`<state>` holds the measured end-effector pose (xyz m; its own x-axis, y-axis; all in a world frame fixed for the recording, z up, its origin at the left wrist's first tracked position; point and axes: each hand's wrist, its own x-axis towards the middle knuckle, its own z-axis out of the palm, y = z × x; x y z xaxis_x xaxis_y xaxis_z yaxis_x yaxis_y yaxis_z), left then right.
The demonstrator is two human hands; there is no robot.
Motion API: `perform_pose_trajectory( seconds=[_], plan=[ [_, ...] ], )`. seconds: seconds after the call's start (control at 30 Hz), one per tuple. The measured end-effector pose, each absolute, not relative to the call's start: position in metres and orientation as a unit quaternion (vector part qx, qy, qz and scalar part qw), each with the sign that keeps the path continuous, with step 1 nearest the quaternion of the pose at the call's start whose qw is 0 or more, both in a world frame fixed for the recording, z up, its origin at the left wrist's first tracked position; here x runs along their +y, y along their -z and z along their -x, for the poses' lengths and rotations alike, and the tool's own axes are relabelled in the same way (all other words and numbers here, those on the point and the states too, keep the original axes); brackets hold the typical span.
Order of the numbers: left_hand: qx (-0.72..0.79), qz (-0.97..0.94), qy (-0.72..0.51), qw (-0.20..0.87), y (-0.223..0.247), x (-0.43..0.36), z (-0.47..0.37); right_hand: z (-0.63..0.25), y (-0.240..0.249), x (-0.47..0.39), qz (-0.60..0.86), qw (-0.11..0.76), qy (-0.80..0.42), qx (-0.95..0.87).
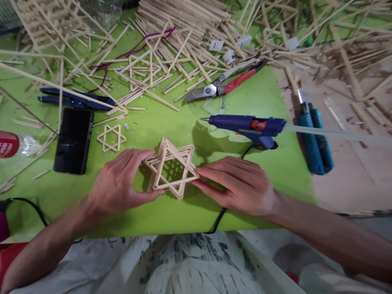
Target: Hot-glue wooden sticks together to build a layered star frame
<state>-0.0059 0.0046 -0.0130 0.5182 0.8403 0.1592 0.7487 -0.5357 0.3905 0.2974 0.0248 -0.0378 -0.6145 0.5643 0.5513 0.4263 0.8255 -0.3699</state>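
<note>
A stacked six-pointed star (185, 173) made of thin wooden sticks stands on the green table top in front of me. My left hand (118, 179) grips its left side, thumb at the lower left and fingers at the upper left. From the right, my right hand (237, 184) pinches the star's right point between thumb and fingers. A smaller flat stick star (111, 138) lies beyond my left hand. Behind my right hand rests a blue glue gun (245, 124), its nozzle pointing left and a clear glue stick (318, 130) in its back end.
Red-handled pruning shears (228, 81), a blue hand tool (76, 99) and a black phone (73, 141) lie around. Teal cutters (314, 141) rest at right, one blade exposed. Piled sticks (186, 28) cover the back. A red-labelled bottle (9, 144) lies left; a black cable (219, 220) crosses the front edge.
</note>
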Motion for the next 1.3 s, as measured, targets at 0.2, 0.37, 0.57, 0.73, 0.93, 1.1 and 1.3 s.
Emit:
perform_pose_trajectory(
  seconds=[0.2,0.37,0.57,0.73,0.93,1.1,1.3],
  plan=[
    [0.464,-0.868,-0.167,0.059,0.016,0.001,0.001,-0.299,0.038,0.027,0.286,0.334,-0.087,-0.894],
    [0.360,-0.914,-0.189,0.021,0.023,0.004,0.004,-0.298,0.039,0.027,0.291,0.338,-0.081,-0.891],
    [0.291,-0.939,-0.176,0.054,0.023,0.006,0.003,-0.298,0.040,0.027,0.291,0.337,-0.084,-0.892],
    [0.288,-0.940,-0.168,0.069,0.025,0.004,0.002,-0.299,0.042,0.028,0.295,0.342,-0.085,-0.888],
    [0.278,-0.946,-0.154,0.066,0.027,0.005,0.003,-0.300,0.042,0.028,0.299,0.349,-0.080,-0.884],
    [0.268,-0.950,-0.156,0.040,0.027,0.006,0.004,-0.299,0.044,0.028,0.293,0.357,-0.066,-0.884],
    [0.275,-0.948,-0.157,0.033,0.027,0.005,0.005,-0.300,0.046,0.029,0.294,0.358,-0.058,-0.884]
  ],
)
